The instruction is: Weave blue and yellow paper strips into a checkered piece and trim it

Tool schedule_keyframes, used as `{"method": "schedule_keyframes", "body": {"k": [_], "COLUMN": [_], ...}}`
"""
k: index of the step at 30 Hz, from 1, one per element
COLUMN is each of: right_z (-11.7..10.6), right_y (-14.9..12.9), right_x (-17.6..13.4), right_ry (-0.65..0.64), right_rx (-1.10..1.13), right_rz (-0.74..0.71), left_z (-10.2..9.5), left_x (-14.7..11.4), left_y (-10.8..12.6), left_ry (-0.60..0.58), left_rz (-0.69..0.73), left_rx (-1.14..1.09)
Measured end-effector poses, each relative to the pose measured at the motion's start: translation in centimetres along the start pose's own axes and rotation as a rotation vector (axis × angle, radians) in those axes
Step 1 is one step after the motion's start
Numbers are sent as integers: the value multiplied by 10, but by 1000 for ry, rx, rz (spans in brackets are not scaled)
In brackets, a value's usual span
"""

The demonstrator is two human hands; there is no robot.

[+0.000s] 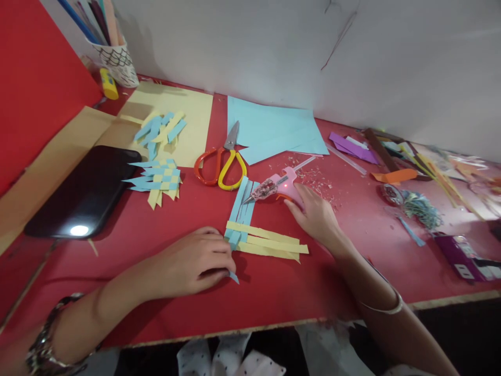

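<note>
My right hand (315,214) is wrapped round a pink glue gun (287,185), its nozzle pointing down-left onto blue paper strips (238,206). A clear glue stick juts from the gun's back end. Yellow paper strips (274,243) cross the lower part of the blue ones and stretch to the right. My left hand (207,261) rests over the lower left end of this weave, fingers curled on the strips, with a blue tip poking out below them. Just above the weave lie scissors (221,162) with one red and one yellow handle, blades slightly apart.
Finished-looking woven pieces (164,180) lie left, beside a black phone (86,188) with its light on. Behind are a yellow sheet (195,117), blue sheets (274,125) and a patterned cup (121,65) of pens. Paper scraps (354,149) and a purple box (456,256) occupy the right.
</note>
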State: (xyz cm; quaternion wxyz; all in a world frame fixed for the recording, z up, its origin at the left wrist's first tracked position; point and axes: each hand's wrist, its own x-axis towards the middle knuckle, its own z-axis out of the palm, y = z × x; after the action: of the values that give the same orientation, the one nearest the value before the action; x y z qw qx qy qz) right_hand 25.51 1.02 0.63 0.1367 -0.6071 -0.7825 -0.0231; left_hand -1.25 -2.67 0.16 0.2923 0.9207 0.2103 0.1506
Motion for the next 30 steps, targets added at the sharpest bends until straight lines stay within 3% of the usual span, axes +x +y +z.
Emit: {"method": "schedule_keyframes", "body": {"k": [30], "right_z": [5], "right_y": [5], "right_x": [14], "right_ry": [90], "right_rx": [-14], "right_rz": [115], "left_z": [-1], "left_x": [0], "left_y": [0], "left_ry": [-14], "left_rz": [-9], "left_rx": [-19]}}
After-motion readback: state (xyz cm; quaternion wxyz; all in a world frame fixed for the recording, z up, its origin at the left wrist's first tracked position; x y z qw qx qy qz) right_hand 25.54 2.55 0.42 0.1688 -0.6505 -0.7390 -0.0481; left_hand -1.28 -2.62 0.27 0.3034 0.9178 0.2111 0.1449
